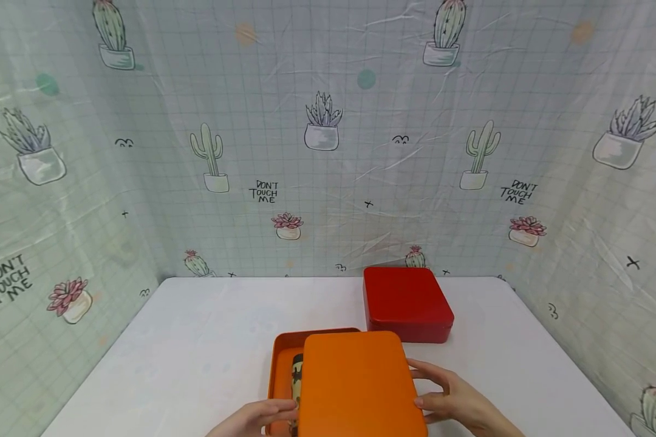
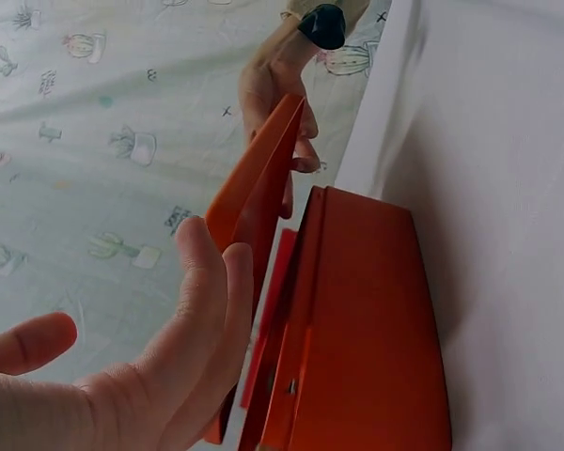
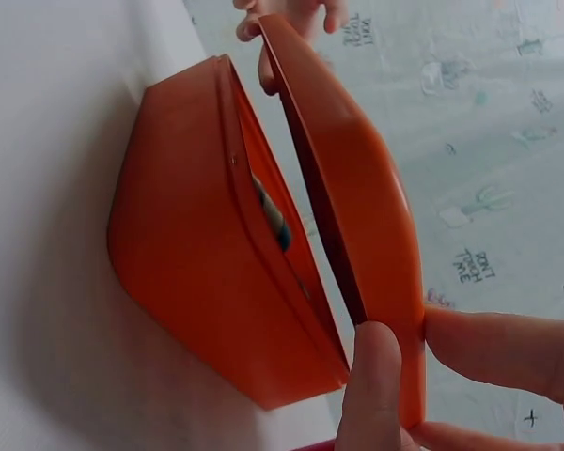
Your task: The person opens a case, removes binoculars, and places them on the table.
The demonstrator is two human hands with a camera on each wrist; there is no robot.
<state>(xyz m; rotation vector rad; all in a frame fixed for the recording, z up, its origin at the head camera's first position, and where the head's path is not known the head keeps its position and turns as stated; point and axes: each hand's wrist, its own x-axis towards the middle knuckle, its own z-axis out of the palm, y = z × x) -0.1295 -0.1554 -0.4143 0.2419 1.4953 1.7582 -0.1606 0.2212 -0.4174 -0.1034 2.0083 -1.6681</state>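
An orange box [image 1: 276, 379] sits on the table with its orange lid [image 1: 361, 388] raised and tilted over it, shifted to the right. Through the uncovered left strip shows a camouflage-patterned item [image 1: 297, 377], mostly hidden by the lid; part of it appears inside the box in the right wrist view. My right hand [image 1: 456, 397] pinches the lid's right edge, thumb [image 3: 371, 385] on one side and fingers on the other. My left hand [image 2: 160, 376] has straight fingers against the lid's left edge, its thumb held apart.
Behind the lid, to the right, a closed red box [image 1: 407, 297] stands on the white table [image 1: 213, 340]. A cactus-print sheet [image 1: 328, 182] hangs at the back and both sides. A dark round device [image 2: 324, 26] is on my right wrist.
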